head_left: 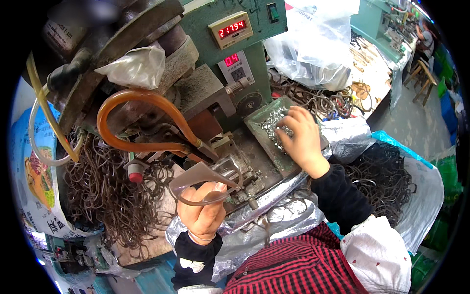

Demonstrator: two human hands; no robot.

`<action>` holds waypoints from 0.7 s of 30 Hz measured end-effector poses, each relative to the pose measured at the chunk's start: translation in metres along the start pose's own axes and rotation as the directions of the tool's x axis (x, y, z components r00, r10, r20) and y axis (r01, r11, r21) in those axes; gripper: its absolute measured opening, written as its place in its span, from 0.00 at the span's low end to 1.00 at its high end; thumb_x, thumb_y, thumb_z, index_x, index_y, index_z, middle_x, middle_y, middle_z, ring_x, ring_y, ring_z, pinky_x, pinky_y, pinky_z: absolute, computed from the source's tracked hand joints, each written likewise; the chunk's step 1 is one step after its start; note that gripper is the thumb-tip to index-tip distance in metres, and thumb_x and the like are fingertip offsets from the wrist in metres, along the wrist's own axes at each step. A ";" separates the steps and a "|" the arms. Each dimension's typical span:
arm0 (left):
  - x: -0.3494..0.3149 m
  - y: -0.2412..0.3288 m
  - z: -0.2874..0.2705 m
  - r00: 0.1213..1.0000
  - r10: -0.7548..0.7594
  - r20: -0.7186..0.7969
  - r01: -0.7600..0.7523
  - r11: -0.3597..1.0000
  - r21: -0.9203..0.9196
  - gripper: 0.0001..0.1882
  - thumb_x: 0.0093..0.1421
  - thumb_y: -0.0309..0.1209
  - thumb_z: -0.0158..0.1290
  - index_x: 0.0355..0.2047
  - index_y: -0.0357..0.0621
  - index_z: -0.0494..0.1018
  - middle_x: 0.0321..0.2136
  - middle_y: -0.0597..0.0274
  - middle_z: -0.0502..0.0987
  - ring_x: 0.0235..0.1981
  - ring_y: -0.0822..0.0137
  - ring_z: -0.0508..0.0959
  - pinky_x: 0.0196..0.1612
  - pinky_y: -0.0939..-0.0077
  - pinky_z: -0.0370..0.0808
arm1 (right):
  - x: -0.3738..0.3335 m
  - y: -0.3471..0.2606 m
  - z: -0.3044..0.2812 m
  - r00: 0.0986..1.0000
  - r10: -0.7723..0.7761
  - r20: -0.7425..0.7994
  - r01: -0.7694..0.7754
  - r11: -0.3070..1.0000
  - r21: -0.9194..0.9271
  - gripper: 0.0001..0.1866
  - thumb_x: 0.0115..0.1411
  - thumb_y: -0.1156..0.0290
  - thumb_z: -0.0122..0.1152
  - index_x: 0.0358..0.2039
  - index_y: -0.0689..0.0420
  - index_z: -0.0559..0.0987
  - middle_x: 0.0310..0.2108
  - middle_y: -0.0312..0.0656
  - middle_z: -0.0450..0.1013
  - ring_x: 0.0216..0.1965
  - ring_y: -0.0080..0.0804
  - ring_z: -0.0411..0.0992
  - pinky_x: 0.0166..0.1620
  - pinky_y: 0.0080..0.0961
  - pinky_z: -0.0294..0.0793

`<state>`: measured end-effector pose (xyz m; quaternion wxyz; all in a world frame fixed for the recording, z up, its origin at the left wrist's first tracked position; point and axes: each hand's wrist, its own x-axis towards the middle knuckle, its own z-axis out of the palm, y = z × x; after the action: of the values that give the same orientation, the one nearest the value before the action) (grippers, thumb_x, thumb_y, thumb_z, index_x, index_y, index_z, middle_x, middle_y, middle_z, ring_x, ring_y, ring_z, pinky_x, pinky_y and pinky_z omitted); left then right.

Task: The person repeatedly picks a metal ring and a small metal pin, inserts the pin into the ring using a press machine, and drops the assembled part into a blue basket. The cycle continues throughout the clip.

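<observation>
My left hand point(203, 215) is closed round a smoky brown, translucent curved plastic band point(193, 179), raised in front of the machine's metal fixture point(230, 169). The wide end of the band points left, and its narrower part loops round my fingers. To the right, my right hand point(303, 144) reaches over a green metal tray point(262, 142) strewn with small shiny metal pieces point(274, 130). Its fingers are bent, with a gap between thumb and fingers, and the fingertips are at the pieces. I see nothing held in them.
The green machine point(196, 22) carries a lit red counter point(231, 30), an orange hose point(142, 95) and a red button point(135, 177). Dark brown bands lie heaped at left point(107, 186) and in a bag point(382, 181) at right. Farther back is a cluttered table point(367, 63); a person sits beyond.
</observation>
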<state>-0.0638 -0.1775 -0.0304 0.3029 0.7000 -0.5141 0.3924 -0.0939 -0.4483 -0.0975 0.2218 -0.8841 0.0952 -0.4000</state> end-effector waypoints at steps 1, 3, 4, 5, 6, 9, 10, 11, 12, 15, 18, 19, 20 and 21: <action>0.001 0.000 -0.003 0.999 0.003 0.035 -0.003 1.000 0.007 0.17 0.47 0.12 0.56 0.38 0.42 0.77 0.31 0.58 0.81 0.25 0.61 0.77 0.27 0.70 0.71 | 0.005 -0.002 -0.003 0.999 0.016 -0.030 -0.015 0.999 0.042 0.08 0.49 0.70 0.70 0.30 0.55 0.80 0.40 0.42 0.74 0.52 0.46 0.70 0.49 0.42 0.73; 0.003 0.001 -0.006 0.997 0.001 0.073 -0.002 1.000 0.017 0.13 0.51 0.12 0.55 0.36 0.40 0.75 0.31 0.56 0.82 0.27 0.59 0.80 0.28 0.70 0.72 | 0.005 0.004 -0.002 0.995 0.096 -0.015 -0.095 0.994 0.054 0.06 0.51 0.70 0.69 0.30 0.53 0.82 0.39 0.40 0.74 0.48 0.44 0.71 0.47 0.41 0.73; 0.004 0.002 -0.006 0.997 -0.002 0.076 0.001 1.000 0.021 0.13 0.51 0.12 0.55 0.35 0.41 0.75 0.31 0.56 0.82 0.27 0.59 0.80 0.28 0.70 0.72 | 0.002 0.009 0.001 0.992 0.122 0.013 -0.122 0.992 0.026 0.06 0.51 0.70 0.69 0.31 0.52 0.82 0.38 0.40 0.74 0.48 0.44 0.71 0.47 0.40 0.73; 0.006 0.002 -0.006 0.997 -0.005 0.078 0.004 1.000 0.024 0.13 0.51 0.12 0.55 0.34 0.41 0.75 0.31 0.56 0.82 0.27 0.59 0.80 0.28 0.70 0.72 | -0.003 0.008 0.003 0.997 0.082 0.009 -0.082 0.996 0.039 0.06 0.52 0.70 0.68 0.31 0.52 0.82 0.39 0.41 0.74 0.48 0.44 0.71 0.46 0.40 0.73; 0.005 0.002 -0.006 0.998 -0.003 0.069 0.001 1.000 0.019 0.12 0.51 0.12 0.55 0.34 0.40 0.76 0.31 0.56 0.82 0.28 0.58 0.80 0.28 0.70 0.72 | -0.006 0.005 0.005 0.999 0.043 0.006 -0.043 0.998 0.054 0.06 0.52 0.70 0.68 0.32 0.52 0.83 0.40 0.41 0.74 0.49 0.44 0.71 0.46 0.40 0.73; 0.004 0.003 -0.007 0.997 -0.024 0.072 0.024 1.000 0.000 0.13 0.52 0.12 0.56 0.37 0.38 0.77 0.33 0.54 0.82 0.29 0.56 0.80 0.30 0.68 0.73 | -0.001 0.000 0.013 0.951 -0.263 0.163 0.273 0.961 -0.038 0.08 0.52 0.69 0.65 0.34 0.52 0.80 0.50 0.43 0.73 0.57 0.44 0.67 0.43 0.40 0.73; 0.005 0.006 -0.009 0.994 -0.051 0.094 0.052 0.999 -0.007 0.14 0.52 0.12 0.56 0.38 0.38 0.77 0.35 0.52 0.82 0.31 0.56 0.81 0.32 0.68 0.74 | 0.003 -0.001 0.013 0.903 -0.334 0.270 0.367 0.926 -0.083 0.09 0.51 0.69 0.65 0.35 0.53 0.79 0.52 0.43 0.72 0.59 0.43 0.66 0.43 0.39 0.73; 0.005 0.010 -0.012 0.990 -0.079 0.116 0.081 0.997 -0.012 0.15 0.53 0.12 0.56 0.40 0.37 0.78 0.36 0.51 0.82 0.32 0.55 0.81 0.33 0.67 0.75 | 0.006 0.002 0.015 0.901 -0.338 0.273 0.381 0.916 -0.123 0.10 0.51 0.69 0.65 0.35 0.54 0.79 0.53 0.43 0.72 0.60 0.42 0.66 0.42 0.38 0.73; 0.004 0.017 -0.015 0.986 -0.129 0.106 0.126 0.992 0.030 0.15 0.53 0.12 0.56 0.41 0.36 0.78 0.38 0.50 0.81 0.35 0.54 0.81 0.36 0.66 0.76 | 0.012 0.010 0.018 0.897 -0.344 0.277 0.397 0.903 -0.165 0.11 0.50 0.69 0.65 0.35 0.54 0.78 0.54 0.42 0.71 0.60 0.41 0.65 0.41 0.37 0.73; -0.019 0.040 -0.045 0.964 -0.264 0.020 0.253 0.941 0.226 0.17 0.56 0.13 0.55 0.46 0.35 0.78 0.44 0.46 0.80 0.46 0.52 0.79 0.48 0.64 0.76 | 0.014 0.006 0.008 0.973 -0.230 0.033 0.228 0.972 0.050 0.06 0.55 0.73 0.61 0.34 0.58 0.80 0.46 0.42 0.76 0.52 0.39 0.73 0.41 0.33 0.74; -0.037 0.026 -0.081 0.893 -0.441 -0.095 0.430 0.769 0.473 0.13 0.60 0.15 0.52 0.45 0.32 0.78 0.40 0.49 0.80 0.42 0.55 0.79 0.47 0.67 0.75 | -0.020 0.012 -0.013 0.865 0.483 0.135 -0.461 0.659 0.595 0.09 0.65 0.74 0.54 0.36 0.62 0.82 0.34 0.38 0.80 0.40 0.28 0.77 0.46 0.24 0.73; -0.041 0.011 -0.088 0.861 -0.499 -0.101 0.483 0.739 0.470 0.13 0.59 0.15 0.54 0.45 0.34 0.78 0.39 0.50 0.80 0.38 0.56 0.79 0.43 0.66 0.74 | -0.023 0.015 -0.009 0.836 0.529 0.147 -0.446 0.497 0.745 0.11 0.69 0.71 0.52 0.38 0.62 0.82 0.32 0.33 0.78 0.37 0.17 0.72 0.45 0.19 0.71; -0.045 -0.004 -0.090 0.826 -0.554 -0.105 0.533 0.707 0.465 0.14 0.58 0.16 0.55 0.44 0.36 0.79 0.38 0.52 0.81 0.35 0.57 0.79 0.38 0.66 0.73 | -0.023 0.009 -0.005 0.816 0.570 0.100 -0.421 0.466 0.778 0.12 0.69 0.70 0.53 0.38 0.63 0.82 0.31 0.32 0.77 0.33 0.17 0.70 0.40 0.17 0.69; -0.044 -0.012 -0.094 0.745 -0.667 -0.032 0.593 0.639 0.490 0.12 0.60 0.21 0.56 0.44 0.35 0.79 0.34 0.50 0.80 0.33 0.56 0.79 0.36 0.65 0.74 | -0.017 0.008 0.000 0.811 0.571 0.127 -0.438 0.448 0.779 0.11 0.69 0.69 0.54 0.39 0.62 0.82 0.30 0.31 0.76 0.32 0.17 0.69 0.39 0.16 0.67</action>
<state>-0.0819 -0.0754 -0.0209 0.2014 0.9141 -0.1472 0.3196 -0.1052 -0.4490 -0.1127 0.6823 -0.5942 0.1881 -0.3821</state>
